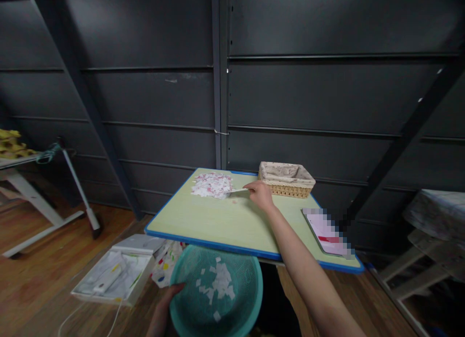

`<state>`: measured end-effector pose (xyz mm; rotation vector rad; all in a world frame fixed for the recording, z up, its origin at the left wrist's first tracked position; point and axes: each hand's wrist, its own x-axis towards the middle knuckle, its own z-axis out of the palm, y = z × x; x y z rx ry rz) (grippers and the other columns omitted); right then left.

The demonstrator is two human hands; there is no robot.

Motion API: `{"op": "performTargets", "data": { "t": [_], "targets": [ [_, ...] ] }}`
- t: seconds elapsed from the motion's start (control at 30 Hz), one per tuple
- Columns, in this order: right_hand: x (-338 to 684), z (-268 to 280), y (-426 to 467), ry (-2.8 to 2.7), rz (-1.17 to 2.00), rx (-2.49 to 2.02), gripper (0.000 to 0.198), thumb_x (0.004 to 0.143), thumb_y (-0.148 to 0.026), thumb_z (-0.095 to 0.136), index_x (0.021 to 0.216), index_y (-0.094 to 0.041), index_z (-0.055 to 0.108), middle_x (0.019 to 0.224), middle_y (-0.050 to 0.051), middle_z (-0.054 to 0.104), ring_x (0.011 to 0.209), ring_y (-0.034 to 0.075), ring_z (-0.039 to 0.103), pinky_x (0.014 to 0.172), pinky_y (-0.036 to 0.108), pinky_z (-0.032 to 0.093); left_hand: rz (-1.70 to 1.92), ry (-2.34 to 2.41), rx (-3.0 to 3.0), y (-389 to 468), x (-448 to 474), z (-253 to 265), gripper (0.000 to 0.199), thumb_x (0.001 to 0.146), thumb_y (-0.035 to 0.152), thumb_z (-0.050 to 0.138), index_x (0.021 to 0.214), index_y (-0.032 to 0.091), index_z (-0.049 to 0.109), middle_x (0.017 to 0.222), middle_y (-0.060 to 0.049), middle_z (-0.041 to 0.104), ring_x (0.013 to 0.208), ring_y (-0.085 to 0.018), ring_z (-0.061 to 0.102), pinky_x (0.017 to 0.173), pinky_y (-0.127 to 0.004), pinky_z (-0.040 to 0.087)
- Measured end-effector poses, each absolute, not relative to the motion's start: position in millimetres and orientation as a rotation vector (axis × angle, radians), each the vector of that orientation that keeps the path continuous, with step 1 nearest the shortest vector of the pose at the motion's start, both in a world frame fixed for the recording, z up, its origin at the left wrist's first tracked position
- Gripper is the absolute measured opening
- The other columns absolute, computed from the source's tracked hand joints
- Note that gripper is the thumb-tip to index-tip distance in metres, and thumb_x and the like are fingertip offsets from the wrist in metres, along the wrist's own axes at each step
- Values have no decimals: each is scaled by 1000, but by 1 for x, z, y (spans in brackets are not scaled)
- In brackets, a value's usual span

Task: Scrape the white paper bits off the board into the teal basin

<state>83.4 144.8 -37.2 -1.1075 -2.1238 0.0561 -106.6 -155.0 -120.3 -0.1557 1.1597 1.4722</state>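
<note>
My left hand [167, 298] grips the left rim of a round green plastic mesh basket [256, 283], tilted below the table's front edge. Several small white paper pieces [222, 281] lie inside it. Over the table, my right hand [260, 194] is closed on a thin pale stick-like tool [240, 190]; its exact kind is too small to tell. The tool's far end touches the right edge of a flat pile of white and pink paper scraps [211, 184]. One small pinkish scrap lies beside the pile.
A fabric-lined woven basket [286, 189] stands at the table's [218, 220] back right, just beyond my right hand. A tablet-like device [323, 230], partly pixelated, lies at the right edge. An open white box [112, 274] with a cord sits low on the left. Dark wall panels rise behind.
</note>
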Motion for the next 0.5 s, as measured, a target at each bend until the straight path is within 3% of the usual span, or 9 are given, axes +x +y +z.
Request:
{"op": "performTargets", "data": {
  "t": [0.13,0.33,0.5],
  "targets": [
    [80,-38,141,-2209,9,-1075,40,69,1,52,88,-20,79,94,4,77,90,20,66,80,27,46,1427,1157,-164,-155,-103,-117,73,74,22,70,141,7,45,91,-15,81,93,-37,73,86,-51,57],
    [80,-36,140,-2174,18,-1074,39,68,0,52,85,-22,80,91,3,77,90,20,66,80,26,46,1434,1228,-90,-156,-104,-135,79,73,16,68,144,0,37,70,-12,80,96,-37,72,90,-51,54],
    [79,-34,138,-2151,40,-1069,35,68,-3,52,81,-21,79,88,4,77,88,20,66,80,27,46,1452,1198,-119,-152,-106,-153,83,72,16,68,147,10,36,94,-14,80,100,-37,70,94,-53,52]
  ]
}}
